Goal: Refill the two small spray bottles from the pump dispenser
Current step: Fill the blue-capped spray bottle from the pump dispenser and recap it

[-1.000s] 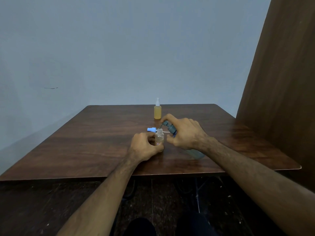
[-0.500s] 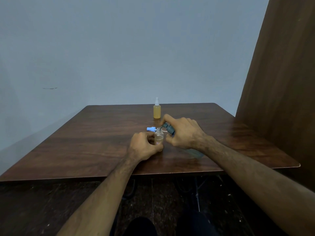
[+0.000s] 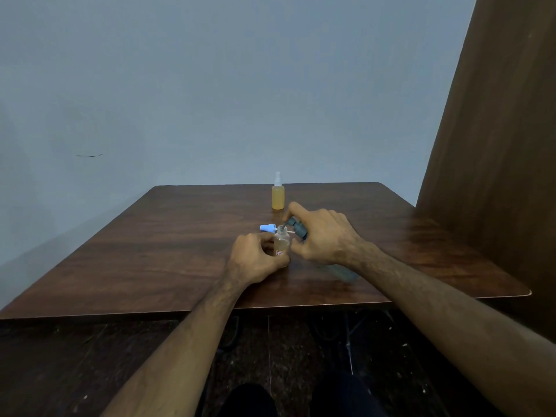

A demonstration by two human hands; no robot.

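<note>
A small clear spray bottle point(image 3: 282, 242) with its top off stands upright on the wooden table point(image 3: 168, 242), gripped by my left hand point(image 3: 255, 260). Its blue spray cap point(image 3: 267, 227) lies on the table just behind it. My right hand point(image 3: 323, 236) holds the pump dispenser tilted toward me, index finger on the grey pump head point(image 3: 296, 226), whose nozzle points into the open bottle neck. The dispenser's clear body point(image 3: 343, 272) shows under my wrist. A second small spray bottle point(image 3: 278, 195), filled with amber liquid and topped by a white sprayer, stands farther back.
A tall brown wooden panel point(image 3: 487, 145) rises along the table's right side. A plain grey wall point(image 3: 210, 85) stands behind the table. The table's near edge point(image 3: 270, 307) runs under my forearms, with dark floor below.
Both hands stay in nearly the same place. My right index finger and the grey pump head have shifted slightly over the open bottle.
</note>
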